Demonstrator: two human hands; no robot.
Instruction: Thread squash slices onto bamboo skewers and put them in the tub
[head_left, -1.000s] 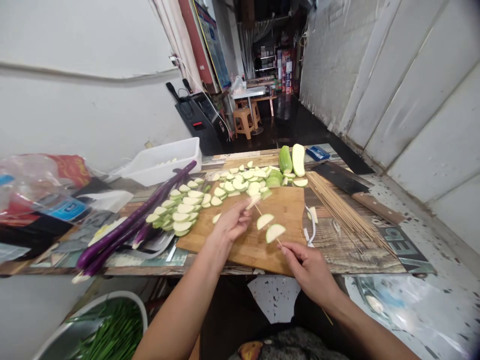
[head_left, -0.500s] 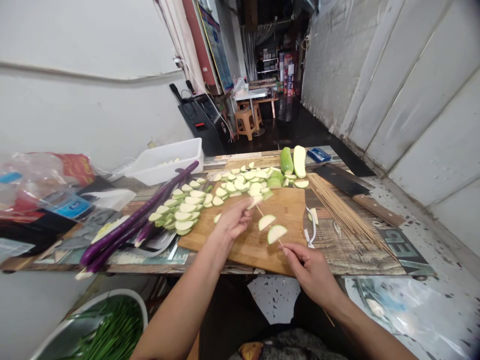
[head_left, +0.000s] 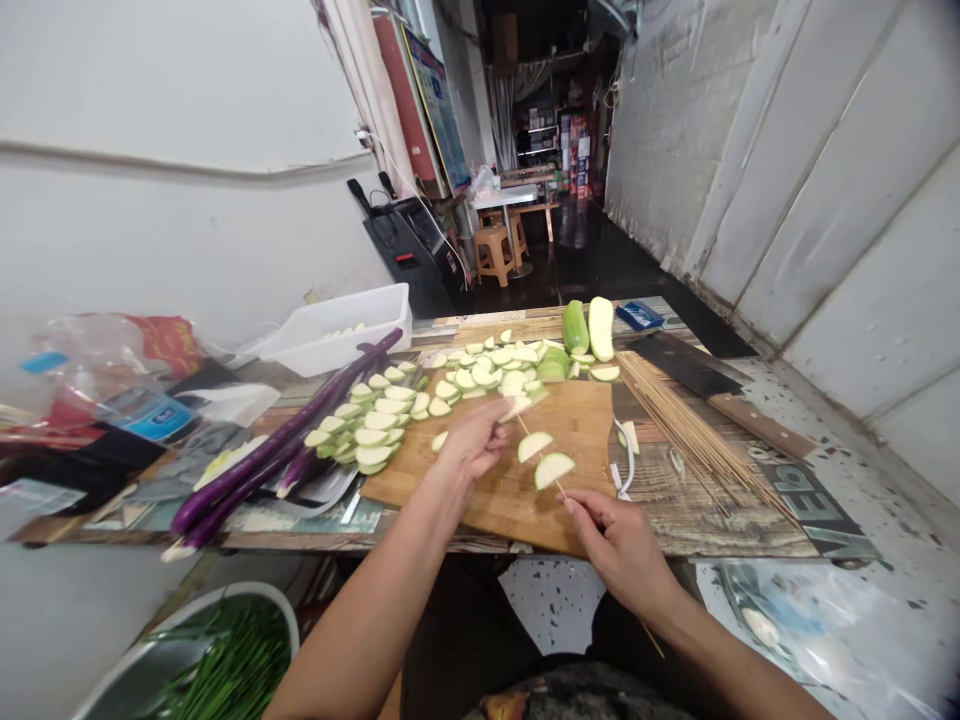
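Observation:
My right hand (head_left: pixel 611 540) is closed around a thin bamboo skewer (head_left: pixel 561 489) that slants up to the left over the cutting board (head_left: pixel 427 465). Two half-round zucchini slices (head_left: pixel 554 470) are threaded on it, apart from each other. At the skewer's far end, my left hand (head_left: pixel 474 440) pinches another zucchini slice (head_left: pixel 516 405), partly covered by the fingers. Loose slices (head_left: pixel 480 372) lie heaped along the board's back edge, and skewers with slices (head_left: pixel 375 430) are stacked at its left.
Purple eggplants (head_left: pixel 262 450) and a white plastic tub (head_left: pixel 345 325) are on the left. Zucchini halves (head_left: pixel 600 330) stand at the back. Bare bamboo skewers (head_left: pixel 690 430) and a cleaver (head_left: pixel 697 370) lie right. Below left sits a bowl of green stalks (head_left: pixel 225 660).
The view has shifted slightly. Both hands keep nearly the same pose, with the left hand still at the skewer's far end and the two threaded slices in place.

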